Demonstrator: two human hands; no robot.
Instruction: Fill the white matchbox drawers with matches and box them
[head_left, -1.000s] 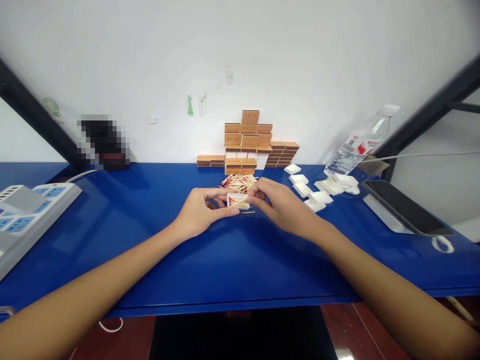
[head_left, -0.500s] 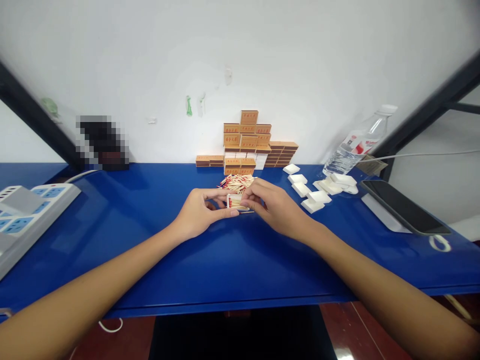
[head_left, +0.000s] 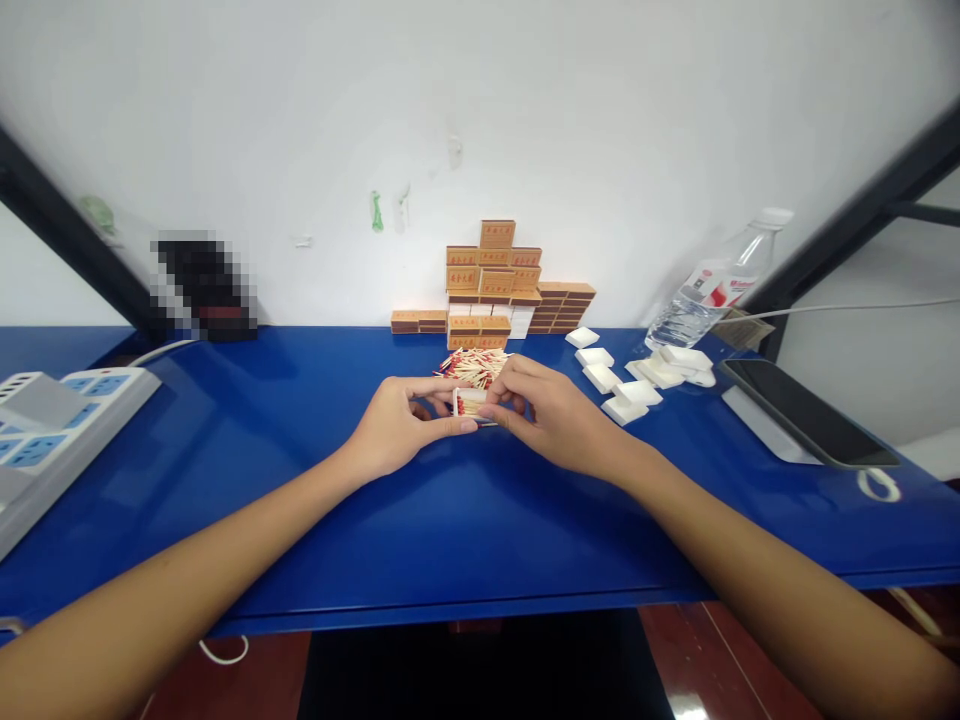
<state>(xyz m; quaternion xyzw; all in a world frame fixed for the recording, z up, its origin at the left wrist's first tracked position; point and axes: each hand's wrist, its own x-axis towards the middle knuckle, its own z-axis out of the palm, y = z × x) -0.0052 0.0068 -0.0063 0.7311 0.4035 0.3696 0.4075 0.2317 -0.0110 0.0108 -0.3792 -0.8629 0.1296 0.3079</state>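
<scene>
A small white matchbox tray [head_left: 466,394] with red-tipped matches [head_left: 471,406] lying in it is at the middle of the table. My left hand [head_left: 401,425] grips the tray's left end between thumb and fingers. Over the right end, my right hand [head_left: 536,410] has its thumb and fingertips pinched together at the matches; what sits between them is too small to make out. Just behind the tray lies a loose heap of matches [head_left: 480,364], partly covered by my fingers.
Stacked orange-brown matchboxes [head_left: 495,280] stand against the wall. Several white trays [head_left: 600,377] are scattered to the right, near a plastic bottle [head_left: 709,285] and a phone [head_left: 810,412]. A power strip [head_left: 67,420] lies on the left of the blue table [head_left: 420,550].
My right fingertips have shifted very slightly at the tray's right end. My left hand, the tray and everything around them look the same.
</scene>
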